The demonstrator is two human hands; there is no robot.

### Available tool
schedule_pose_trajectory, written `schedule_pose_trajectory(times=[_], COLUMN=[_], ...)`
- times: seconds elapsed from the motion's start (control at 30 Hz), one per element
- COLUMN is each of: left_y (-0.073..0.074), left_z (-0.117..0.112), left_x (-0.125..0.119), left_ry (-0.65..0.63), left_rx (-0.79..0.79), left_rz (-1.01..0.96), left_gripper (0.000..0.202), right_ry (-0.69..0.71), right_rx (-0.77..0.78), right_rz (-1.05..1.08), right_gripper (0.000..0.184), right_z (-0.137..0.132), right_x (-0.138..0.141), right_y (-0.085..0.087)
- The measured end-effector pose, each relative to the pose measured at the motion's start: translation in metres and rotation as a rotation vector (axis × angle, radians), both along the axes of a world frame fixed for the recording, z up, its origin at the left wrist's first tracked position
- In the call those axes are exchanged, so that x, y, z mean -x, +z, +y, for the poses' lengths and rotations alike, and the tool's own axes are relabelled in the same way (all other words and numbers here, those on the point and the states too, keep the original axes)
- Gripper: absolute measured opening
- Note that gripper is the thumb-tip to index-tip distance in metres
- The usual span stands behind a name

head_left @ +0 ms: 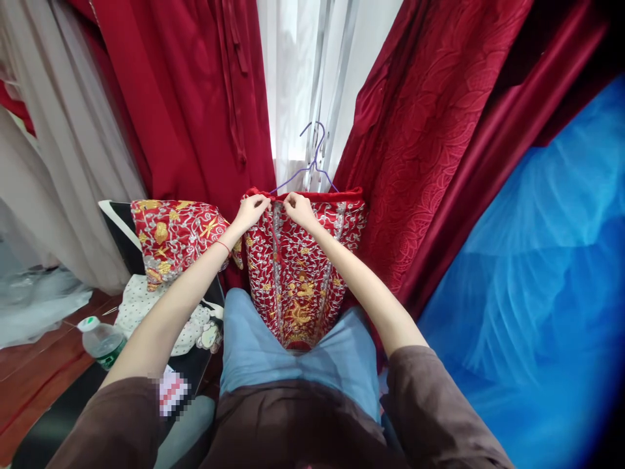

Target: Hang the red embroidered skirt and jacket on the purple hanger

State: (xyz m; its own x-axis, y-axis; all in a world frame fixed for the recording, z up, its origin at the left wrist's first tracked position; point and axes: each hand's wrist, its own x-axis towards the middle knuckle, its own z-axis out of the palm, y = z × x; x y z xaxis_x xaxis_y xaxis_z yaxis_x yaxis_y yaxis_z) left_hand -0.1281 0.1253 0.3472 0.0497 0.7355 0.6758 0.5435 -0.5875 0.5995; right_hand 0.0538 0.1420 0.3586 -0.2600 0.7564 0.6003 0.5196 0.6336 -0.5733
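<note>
Garment [297, 280], embroidered, is pinched at its top edge by left hand [251, 210] and right hand [297, 208], fingers [265, 202] closed on cloth under hanger [315, 163]; edge is best held level, taut.

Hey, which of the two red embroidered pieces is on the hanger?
The middle piece, its top edge pinched by the left hand and right hand, hangs from the purple wire hanger. The other piece lies draped at left, untouched.

Left hand [251, 210], right hand [299, 208], both pinched.
</note>
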Motion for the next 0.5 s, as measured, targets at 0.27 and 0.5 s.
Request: schedule_pose_trajectory(times=[0.27,0.5], left_y=[0.008,0.012], left_z=[-0.002,-0.003], left_x=[0.001,0.011], left_ry=[0.133,0.159], left_rx=[-0.082,-0.135], left_rz=[-0.117,-0.041], left_gripper=[0.019,0.015], right_ry=[-0.126,-0.102], right_rx=[-0.066,-0.061], right_rz=[0.000,0.014], right_gripper=[0.022,0.020], right_z=[0.007,0.008], right_x=[-0.002,-0.012], right_y=[0.010,0.006])
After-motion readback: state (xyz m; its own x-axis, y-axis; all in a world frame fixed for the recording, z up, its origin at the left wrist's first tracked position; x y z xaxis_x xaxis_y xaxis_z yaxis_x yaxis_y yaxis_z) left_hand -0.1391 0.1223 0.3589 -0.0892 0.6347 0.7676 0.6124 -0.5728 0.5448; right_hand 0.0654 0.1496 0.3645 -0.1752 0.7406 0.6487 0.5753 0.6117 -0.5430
